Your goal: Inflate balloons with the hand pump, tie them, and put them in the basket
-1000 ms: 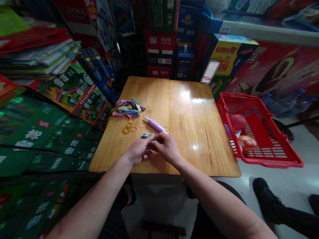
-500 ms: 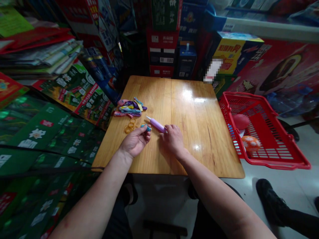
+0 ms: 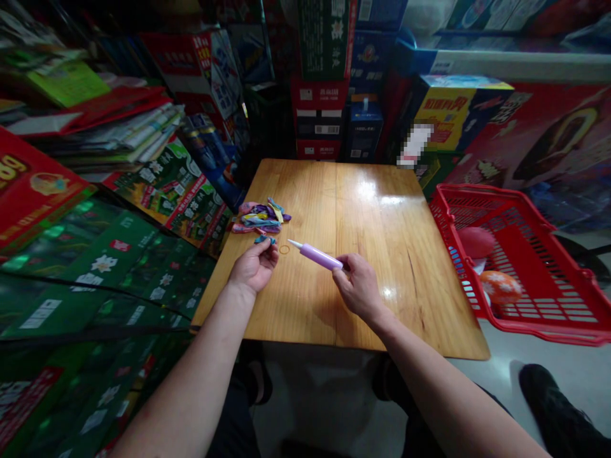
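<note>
My right hand (image 3: 358,289) is closed round the rear end of a purple hand pump (image 3: 316,255), lifted a little above the wooden table (image 3: 377,216), its white nozzle pointing left. My left hand (image 3: 254,266) pinches a small blue uninflated balloon (image 3: 265,240) between thumb and fingers, just left of the nozzle. A pile of colourful uninflated balloons (image 3: 260,215) lies on the table beyond my left hand. One yellow rubber band (image 3: 284,249) shows between my hands; others are hidden by my left hand.
A red plastic basket (image 3: 529,254) with a pink and an orange inflated balloon stands on the floor right of the table. Stacked cartons and printed boxes crowd the left side and the back. A dark shoe (image 3: 554,407) of another person is at the lower right.
My right hand let go of the blue balloon, reached to the pump and picked it up. My left hand kept the balloon and moved left and forward. The view tilted slightly.
</note>
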The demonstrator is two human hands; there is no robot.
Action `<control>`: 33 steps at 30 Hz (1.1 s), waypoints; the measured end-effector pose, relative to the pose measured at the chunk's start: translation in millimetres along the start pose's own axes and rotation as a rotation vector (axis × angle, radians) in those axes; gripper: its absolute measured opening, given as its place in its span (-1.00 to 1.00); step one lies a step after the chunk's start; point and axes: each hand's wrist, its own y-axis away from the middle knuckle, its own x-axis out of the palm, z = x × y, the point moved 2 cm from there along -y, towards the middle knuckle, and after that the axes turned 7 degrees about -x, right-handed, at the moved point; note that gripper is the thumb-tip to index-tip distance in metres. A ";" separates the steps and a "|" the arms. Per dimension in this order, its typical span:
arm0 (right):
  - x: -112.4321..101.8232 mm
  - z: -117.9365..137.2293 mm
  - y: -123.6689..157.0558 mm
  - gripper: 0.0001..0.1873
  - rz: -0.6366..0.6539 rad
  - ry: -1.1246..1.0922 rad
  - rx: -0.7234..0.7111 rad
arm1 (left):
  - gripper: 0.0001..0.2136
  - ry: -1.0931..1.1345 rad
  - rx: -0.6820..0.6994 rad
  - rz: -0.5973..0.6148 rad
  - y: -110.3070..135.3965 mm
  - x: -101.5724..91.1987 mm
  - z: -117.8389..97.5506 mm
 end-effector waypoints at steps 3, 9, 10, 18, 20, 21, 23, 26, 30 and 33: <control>-3.0 4.1 5.1 -0.88 0.020 -0.019 -0.023 | -0.88 -0.017 0.009 0.007 -2.8 -0.5 5.5; -4.7 4.9 6.9 -0.88 0.024 -0.020 -0.010 | -0.89 -0.044 0.008 0.031 -2.8 4.0 19.6; -5.2 4.5 6.6 -0.89 0.020 -0.018 -0.007 | -0.89 -0.048 0.007 0.034 -1.8 5.5 20.9; -7.3 4.0 5.6 -0.92 0.005 -0.041 0.002 | -0.89 -0.084 0.004 0.062 7.9 16.8 24.9; -7.3 4.4 5.5 -0.92 0.001 -0.043 0.005 | -0.89 -0.100 0.016 0.086 8.6 17.3 26.2; -7.2 4.7 5.5 -0.92 -0.001 -0.046 0.008 | -0.89 -0.109 0.023 0.097 8.7 17.2 27.0; -7.0 5.5 5.9 -0.91 -0.003 -0.053 0.015 | -0.89 -0.123 0.033 0.114 8.6 16.5 28.6; -6.2 7.1 6.5 -0.91 -0.002 -0.063 0.018 | -0.89 -0.134 0.031 0.118 7.6 14.3 30.3; -5.0 8.9 6.5 -0.92 -0.014 -0.073 0.009 | -0.87 -0.148 0.024 0.117 5.5 10.8 30.5; -5.3 9.3 5.9 -0.89 -0.024 -0.083 -0.008 | -0.85 -0.151 0.023 0.127 4.7 9.4 30.5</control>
